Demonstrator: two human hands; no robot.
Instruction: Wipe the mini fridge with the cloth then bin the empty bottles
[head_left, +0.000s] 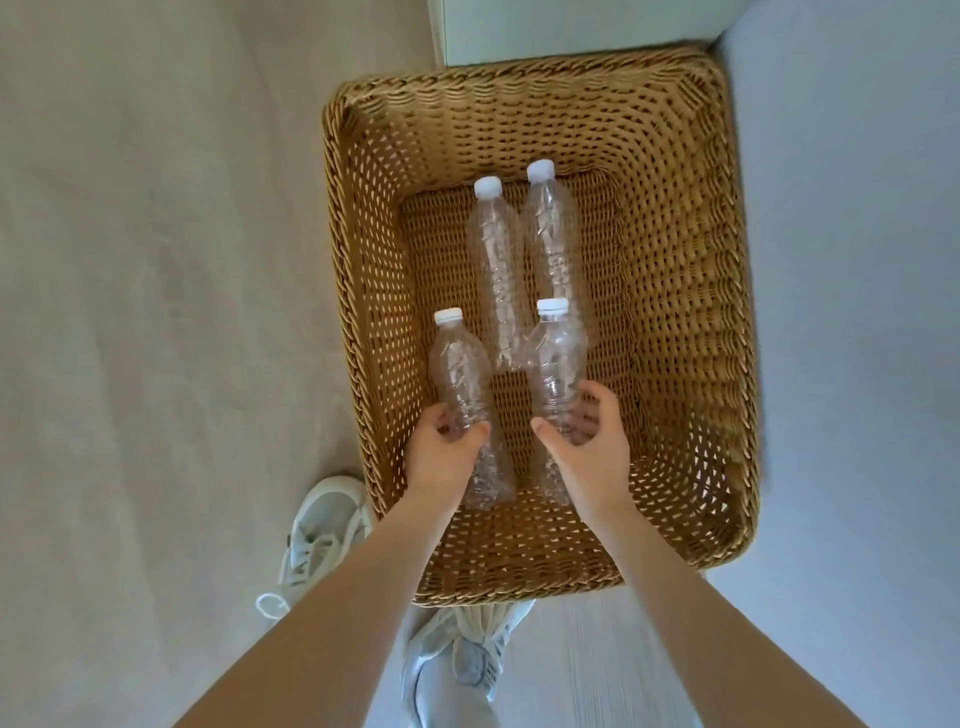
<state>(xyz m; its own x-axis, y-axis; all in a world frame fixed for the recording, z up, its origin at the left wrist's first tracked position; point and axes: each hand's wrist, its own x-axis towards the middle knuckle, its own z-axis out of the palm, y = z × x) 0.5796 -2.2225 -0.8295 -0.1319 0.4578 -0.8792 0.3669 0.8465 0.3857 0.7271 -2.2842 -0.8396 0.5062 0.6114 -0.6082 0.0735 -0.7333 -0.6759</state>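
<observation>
Four clear, white-capped bottles are seen inside the wicker basket (540, 78). A third bottle (496, 270) and a fourth bottle (553, 234) lie side by side on its floor, caps pointed away. The left bottle (462, 369) is clasped by the curled fingers of the left hand (444, 452), the right bottle (556, 358) by those of the right hand (587, 441). Both are likewise aligned and possibly lifted.

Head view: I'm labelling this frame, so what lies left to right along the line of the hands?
Beige floor → basket's left wall → left hand gripping one bottle → right hand gripping a second bottle → basket's right wall → grey surface.
</observation>
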